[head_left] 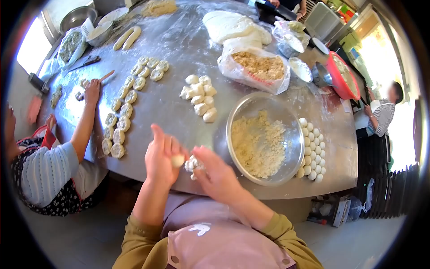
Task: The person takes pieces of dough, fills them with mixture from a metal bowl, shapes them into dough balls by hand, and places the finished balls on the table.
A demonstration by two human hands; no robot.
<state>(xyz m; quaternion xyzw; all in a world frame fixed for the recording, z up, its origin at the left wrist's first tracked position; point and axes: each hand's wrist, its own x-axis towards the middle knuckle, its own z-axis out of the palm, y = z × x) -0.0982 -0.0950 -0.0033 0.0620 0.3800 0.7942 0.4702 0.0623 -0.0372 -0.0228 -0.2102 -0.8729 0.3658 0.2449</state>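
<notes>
My left hand [162, 159] is closed round a pale dough ball [178, 161] that shows at its fingers. Just to its right, my right hand [215, 172] is held with its fingers stretched out, beside a small heap of white dough bits [193, 165] on the metal table. Right of my hands sits a steel bowl [230, 148] with yellowish crumbly filling [260, 143]. Rows of smooth white balls [315, 150] lie beyond the bowl. Ahead of my hands is a cluster of dough pieces [199, 96].
Round filled pieces [126, 110] form rows at the left, near a co-worker's hand [92, 91] and a rolling stick [107, 75]. A bag of brown crumbs [257, 67], a large dough mass [233, 29] and a red basin [342, 75] stand farther back. Another person [385, 110] is at right.
</notes>
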